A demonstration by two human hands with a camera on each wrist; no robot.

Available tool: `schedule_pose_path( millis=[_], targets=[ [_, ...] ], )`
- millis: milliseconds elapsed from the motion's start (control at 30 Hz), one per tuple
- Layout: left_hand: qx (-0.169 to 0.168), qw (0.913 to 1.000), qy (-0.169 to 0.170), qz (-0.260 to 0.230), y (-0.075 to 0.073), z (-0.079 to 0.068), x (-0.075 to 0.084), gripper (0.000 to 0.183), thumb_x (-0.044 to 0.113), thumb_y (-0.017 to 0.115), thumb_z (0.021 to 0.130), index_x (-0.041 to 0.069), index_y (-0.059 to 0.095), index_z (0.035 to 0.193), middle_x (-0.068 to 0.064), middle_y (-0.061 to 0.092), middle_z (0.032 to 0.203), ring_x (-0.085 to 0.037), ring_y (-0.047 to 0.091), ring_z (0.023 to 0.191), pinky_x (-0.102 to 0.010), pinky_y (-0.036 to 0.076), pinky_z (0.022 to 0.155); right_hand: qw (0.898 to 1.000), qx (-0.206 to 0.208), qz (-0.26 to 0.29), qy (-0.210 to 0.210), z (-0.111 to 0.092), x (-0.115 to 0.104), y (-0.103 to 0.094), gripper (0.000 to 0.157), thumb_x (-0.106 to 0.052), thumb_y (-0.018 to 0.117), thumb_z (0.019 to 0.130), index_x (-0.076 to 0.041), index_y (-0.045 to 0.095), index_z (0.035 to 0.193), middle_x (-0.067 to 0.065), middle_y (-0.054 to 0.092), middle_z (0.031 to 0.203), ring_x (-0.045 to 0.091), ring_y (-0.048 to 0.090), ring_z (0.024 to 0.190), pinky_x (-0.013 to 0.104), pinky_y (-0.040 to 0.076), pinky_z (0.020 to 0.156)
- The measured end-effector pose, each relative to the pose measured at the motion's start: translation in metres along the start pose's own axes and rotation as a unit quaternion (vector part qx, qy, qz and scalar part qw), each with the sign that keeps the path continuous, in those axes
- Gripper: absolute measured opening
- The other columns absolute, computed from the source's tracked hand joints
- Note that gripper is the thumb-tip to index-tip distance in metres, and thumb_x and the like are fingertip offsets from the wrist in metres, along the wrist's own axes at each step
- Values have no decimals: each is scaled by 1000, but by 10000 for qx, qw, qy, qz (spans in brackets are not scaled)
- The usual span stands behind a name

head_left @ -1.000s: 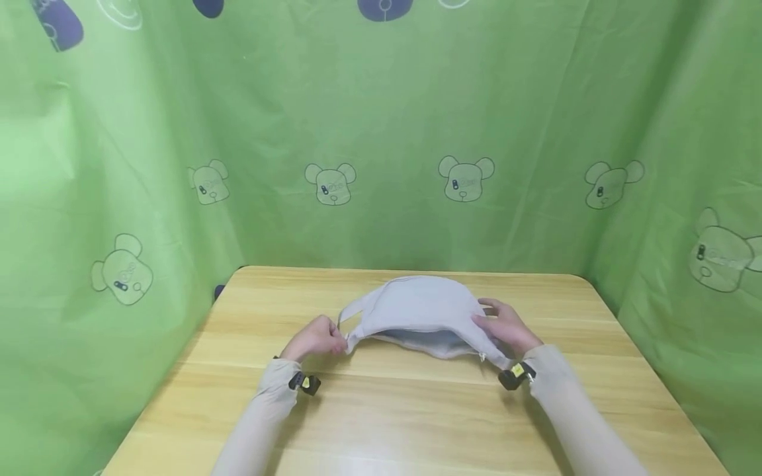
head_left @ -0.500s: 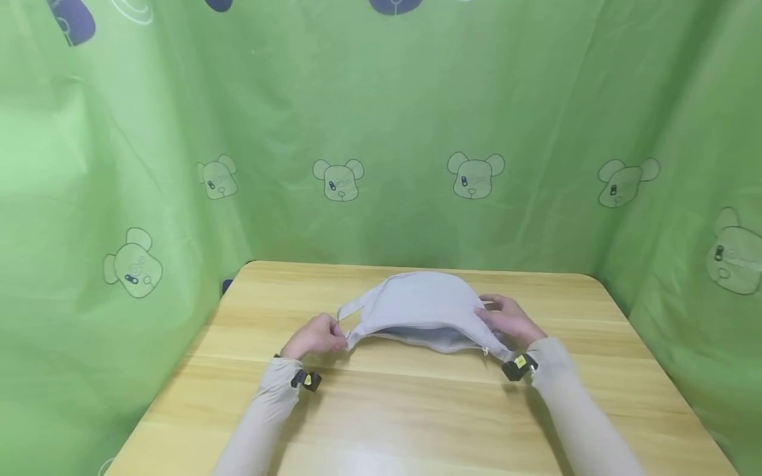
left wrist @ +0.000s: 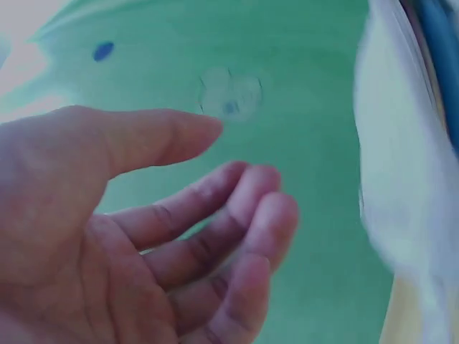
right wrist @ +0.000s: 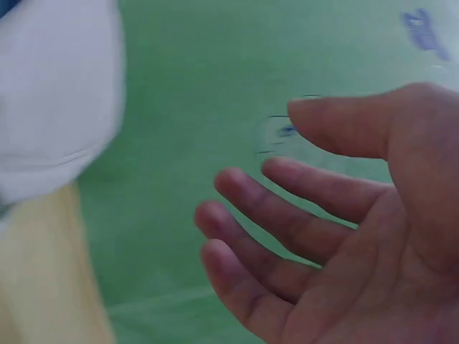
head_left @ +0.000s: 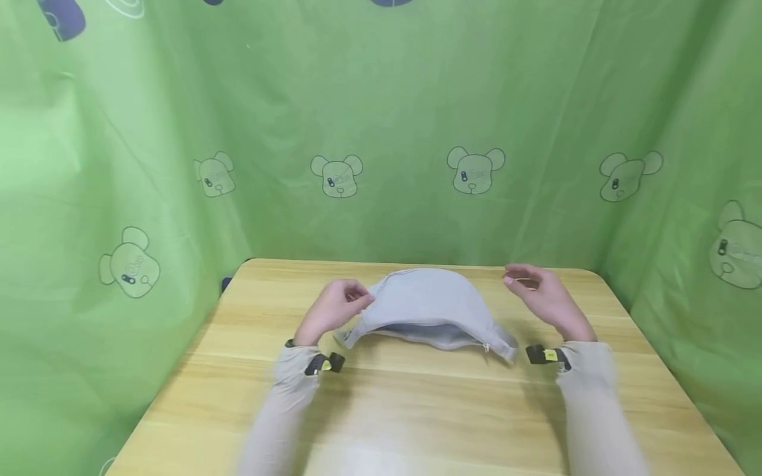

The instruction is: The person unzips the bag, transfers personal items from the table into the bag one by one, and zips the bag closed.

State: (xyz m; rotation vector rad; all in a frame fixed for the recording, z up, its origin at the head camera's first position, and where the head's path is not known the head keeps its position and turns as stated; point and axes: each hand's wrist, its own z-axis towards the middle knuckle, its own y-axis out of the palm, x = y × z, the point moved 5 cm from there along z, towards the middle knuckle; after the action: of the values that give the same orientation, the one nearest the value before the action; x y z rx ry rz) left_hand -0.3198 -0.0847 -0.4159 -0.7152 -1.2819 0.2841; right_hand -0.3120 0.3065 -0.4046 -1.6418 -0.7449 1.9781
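A pale grey waist bag (head_left: 428,297) lies at the back middle of the table, its zip opening gaping toward the person. A small zip pull (head_left: 486,348) hangs at the right end of the opening. My left hand (head_left: 335,307) hovers by the bag's left side, thumb and fingers apart and holding nothing, as the left wrist view confirms. Off the bag's right side, my right hand (head_left: 548,297) is raised with loosely bent fingers and nothing in them. In both wrist views the bag's edge (left wrist: 401,158) is blurred and apart from the fingers.
The wooden table (head_left: 405,410) stretches toward the person in front of the bag. A green curtain (head_left: 405,225) printed with bear heads surrounds the table at the back and both sides. Each wrist wears a small black camera (head_left: 543,355).
Both hands have let go of the bag's ends and lifted. The right hand has moved off to the right, the left slightly up and inward. The bag stays on the table.
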Motion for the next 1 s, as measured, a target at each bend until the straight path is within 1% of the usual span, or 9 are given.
schedule_pose_path(
  millis=[100, 167, 300, 367, 433, 700, 833, 933, 1000],
  targets=[
    [-159, 9976, 147, -656, 19, 6, 22, 24, 26, 68, 99, 5, 74, 109, -10, 76, 94, -14, 70, 80, -28, 60, 76, 9990, 282, -123, -338, -10, -14, -7, 52, -37, 54, 107, -2, 54, 145, 25, 65, 136, 42, 63, 122, 15, 52, 91],
    [-258, 9944, 137, -1015, 33, 10, 32, 23, 26, 68, 99, 6, 74, 110, -10, 76, 93, -13, 69, 78, -26, 60, 76, 9973, 391, -261, -558, -15, -21, -7, 48, -33, 56, 107, -1, 55, 143, 24, 68, 131, 40, 66, 117, 8, 49, 85],
    [-378, 9820, 38, -1852, 65, 16, 42, 23, 24, 69, 99, 4, 75, 109, -15, 77, 92, -11, 69, 75, -33, 63, 78, 9955, 162, -564, -748, -20, -25, 4, 43, -23, 58, 106, 4, 56, 140, 25, 71, 124, 40, 68, 112, 30, 60, 93],
    [-453, 9728, -41, -2271, 82, 20, 45, 23, 22, 70, 98, 2, 75, 109, -18, 77, 92, -11, 70, 74, -38, 65, 80, 9948, -114, -748, -675, -19, -23, 12, 41, -20, 59, 105, 7, 57, 137, 25, 71, 122, 40, 69, 110, 47, 61, 93],
    [-551, 9644, -169, -2580, 100, 22, 46, 23, 21, 71, 97, 2, 75, 108, -20, 78, 93, -12, 71, 74, -41, 65, 82, 9936, -443, -889, -528, -17, -20, 20, 39, -17, 61, 103, 9, 59, 132, 26, 72, 119, 40, 69, 108, 54, 60, 91],
    [-1391, 9329, -762, -3232, 176, 28, 39, 30, 24, 70, 97, -1, 73, 114, -14, 78, 91, -10, 71, 70, -46, 65, 86, 9749, -1670, -1382, 505, -15, 2, 48, 20, -10, 77, 80, 2, 68, 93, 11, 70, 88, 23, 62, 79, 35, 54, 67],
    [-1373, 9246, -913, -3434, 205, 29, 33, 25, 22, 70, 97, 0, 76, 109, -12, 79, 88, -9, 71, 67, -35, 66, 75, 9673, -1672, -1656, 942, -16, 9, 52, 18, -5, 77, 70, -3, 65, 83, 7, 66, 80, 23, 59, 72, 33, 50, 60],
    [-1234, 9057, -1172, -3882, 223, 29, 26, 22, 19, 71, 94, 0, 77, 106, -15, 80, 90, -11, 73, 68, -26, 64, 67, 9631, -1667, -1811, 1085, -17, 13, 53, 20, -7, 78, 66, -4, 64, 81, 6, 66, 78, 22, 59, 71, 33, 50, 59],
    [-1161, 8899, -1414, -4179, 235, 26, 21, 22, 18, 72, 93, 0, 77, 106, -16, 80, 92, -14, 75, 71, -27, 65, 68, 9606, -1673, -1878, 1184, -18, 16, 55, 22, -8, 79, 65, -5, 64, 81, 6, 66, 78, 22, 59, 70, 34, 50, 58]
  ],
)
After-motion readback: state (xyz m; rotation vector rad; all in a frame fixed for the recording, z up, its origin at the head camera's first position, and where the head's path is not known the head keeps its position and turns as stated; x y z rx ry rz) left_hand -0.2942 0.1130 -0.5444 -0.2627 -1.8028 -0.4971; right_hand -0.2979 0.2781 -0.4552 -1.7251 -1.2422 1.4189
